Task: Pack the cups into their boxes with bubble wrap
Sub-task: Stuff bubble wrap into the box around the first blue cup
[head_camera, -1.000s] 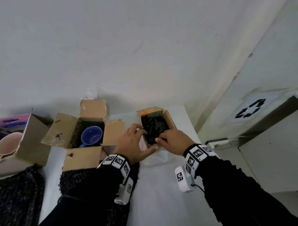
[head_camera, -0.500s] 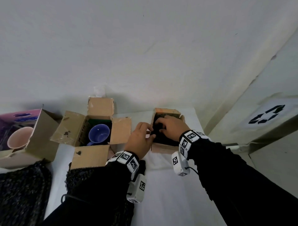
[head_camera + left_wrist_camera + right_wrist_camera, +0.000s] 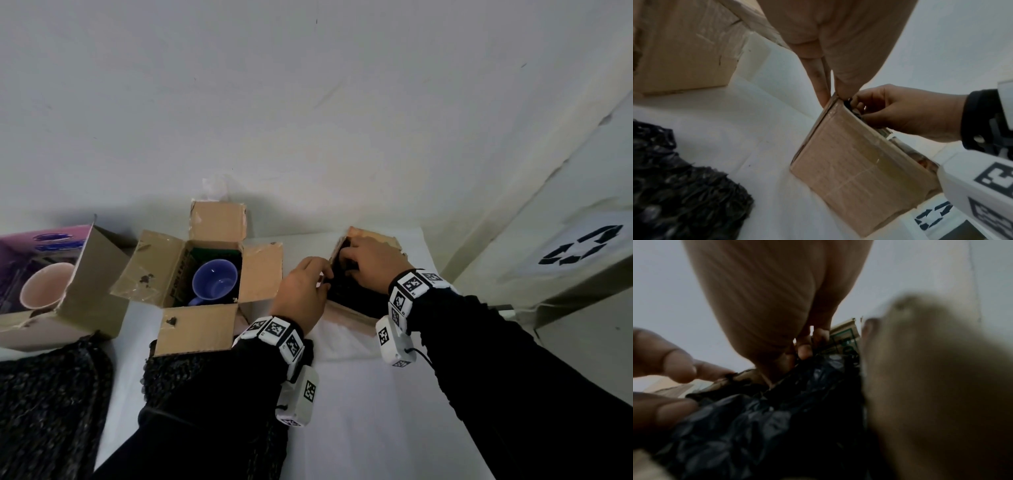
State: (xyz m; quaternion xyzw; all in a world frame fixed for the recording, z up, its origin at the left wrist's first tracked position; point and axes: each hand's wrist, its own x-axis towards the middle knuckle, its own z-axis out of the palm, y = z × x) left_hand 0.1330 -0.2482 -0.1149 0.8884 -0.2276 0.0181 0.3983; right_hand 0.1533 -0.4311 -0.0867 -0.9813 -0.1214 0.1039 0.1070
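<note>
The right hand reaches into the small cardboard box, fingers curled down onto the black bubble wrap stuffed inside it. The left hand pinches the box's near corner just left of the right hand, thumb inside, fingers outside. Farther left of both hands, the blue cup sits in an open carton.

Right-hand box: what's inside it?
Black bubble wrap fills the small box, with the right hand fingers pushed into it. A cup may sit underneath, but wrap and hand cover it.
</note>
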